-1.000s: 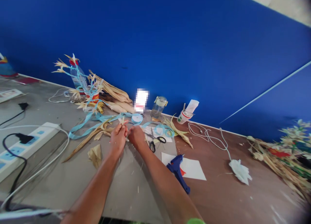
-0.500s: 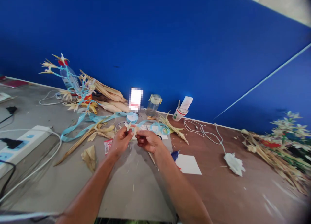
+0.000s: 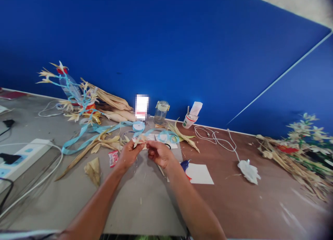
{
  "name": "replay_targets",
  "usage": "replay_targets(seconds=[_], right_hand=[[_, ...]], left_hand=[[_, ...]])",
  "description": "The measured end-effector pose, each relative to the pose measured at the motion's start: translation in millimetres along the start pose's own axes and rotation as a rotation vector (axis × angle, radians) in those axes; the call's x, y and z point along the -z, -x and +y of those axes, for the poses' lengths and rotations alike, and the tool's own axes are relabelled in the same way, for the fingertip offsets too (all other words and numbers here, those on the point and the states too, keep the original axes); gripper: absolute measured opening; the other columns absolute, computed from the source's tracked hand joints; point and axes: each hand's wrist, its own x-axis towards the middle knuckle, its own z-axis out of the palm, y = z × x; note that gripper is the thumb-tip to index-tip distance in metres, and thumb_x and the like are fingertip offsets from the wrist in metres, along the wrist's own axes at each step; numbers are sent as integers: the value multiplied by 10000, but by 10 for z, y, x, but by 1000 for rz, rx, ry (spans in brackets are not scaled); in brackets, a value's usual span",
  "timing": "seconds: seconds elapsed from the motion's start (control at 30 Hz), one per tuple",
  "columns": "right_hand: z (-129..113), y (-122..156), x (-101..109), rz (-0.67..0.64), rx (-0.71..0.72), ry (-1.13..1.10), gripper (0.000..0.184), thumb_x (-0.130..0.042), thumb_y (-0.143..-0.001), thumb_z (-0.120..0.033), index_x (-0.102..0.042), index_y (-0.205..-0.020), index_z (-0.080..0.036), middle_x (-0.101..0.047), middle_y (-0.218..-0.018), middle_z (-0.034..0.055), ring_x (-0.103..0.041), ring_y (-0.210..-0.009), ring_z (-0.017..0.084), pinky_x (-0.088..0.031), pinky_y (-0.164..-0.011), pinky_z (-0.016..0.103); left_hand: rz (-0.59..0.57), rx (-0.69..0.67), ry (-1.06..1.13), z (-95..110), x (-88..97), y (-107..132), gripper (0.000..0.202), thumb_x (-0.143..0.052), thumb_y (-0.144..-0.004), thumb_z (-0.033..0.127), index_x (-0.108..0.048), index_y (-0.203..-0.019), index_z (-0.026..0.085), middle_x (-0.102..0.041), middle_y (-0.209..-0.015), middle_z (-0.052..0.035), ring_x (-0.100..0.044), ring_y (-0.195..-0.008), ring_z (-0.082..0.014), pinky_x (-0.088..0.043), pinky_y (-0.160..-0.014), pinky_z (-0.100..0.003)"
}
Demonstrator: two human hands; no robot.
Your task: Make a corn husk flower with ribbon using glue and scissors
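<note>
The fingertips of the left hand (image 3: 130, 155) and right hand (image 3: 160, 154) are covering most of a pale scrap (image 3: 141, 141), its shape blurring. The right hand is hiding most of the scissors (image 3: 168, 146); its forearm is blocking much of the glue gun (image 3: 185, 164). At the bench's back edge, square blocks are masking a bright panel (image 3: 142, 106), and flowered stems are partly screening a bottle (image 3: 70, 87). Toward the bench's left end, the picture's edge is cutting off a power strip (image 3: 32, 153).
</note>
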Motion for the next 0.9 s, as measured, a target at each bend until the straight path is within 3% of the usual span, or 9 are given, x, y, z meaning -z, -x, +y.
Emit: replay_targets(seconds=[0.13,0.3,0.4,0.53,0.7,0.9], right_hand=[[67,56,-14,112,389,294,222,-690,-606,-269,-630,-801,-182,-525,-617,-52,-385,-486,67,-284,-484,207],[132,62,-59,254,642,713,97,-590,-678,-278,-610,-693,-184,-555,-656,-15,-470,-607,126,-354,-576,253],[143,16,-5,244,638,688,117,-562,-713,-298,-582,-674,-190,-501,-588,-33,-440,-575,123,-343,-569,253],[119,-9,108,172,576,491,130,-572,-740,-325,-558,-703,-200,-464,-543,-55,-395,-514,103,-314,-531,239],[76,69,117,125,611,383,137,-594,-756,-348,-570,-753,-212,-489,-554,-44,-429,-524,110,-326,-531,240],[109,130,69,104,608,389,122,-601,-766,-334,-559,-766,-220,-486,-623,-33,-427,-560,112,-352,-577,252]], left_hand=[[24,48,-26,-57,10,-24,299,-695,-647,413,-672,-782,147,-641,-664,-3,-554,-639,-156,-421,-614,-262],[-47,36,-27,-117,13,-47,262,-693,-653,381,-665,-768,147,-649,-702,-14,-561,-692,-167,-421,-661,-267],[-85,66,-10,-148,10,-38,293,-685,-672,381,-652,-847,149,-606,-681,6,-494,-619,-129,-376,-589,-246],[-166,122,138,-172,0,-6,367,-624,-756,431,-602,-1023,181,-477,-603,58,-384,-523,-95,-282,-500,-225],[-253,192,364,-81,-2,26,310,-665,-743,435,-523,-715,161,-468,-652,40,-372,-517,-58,-289,-505,-211],[-296,232,457,-20,-4,25,288,-653,-784,376,-430,-756,196,-440,-540,86,-290,-418,-39,-258,-474,-186]])
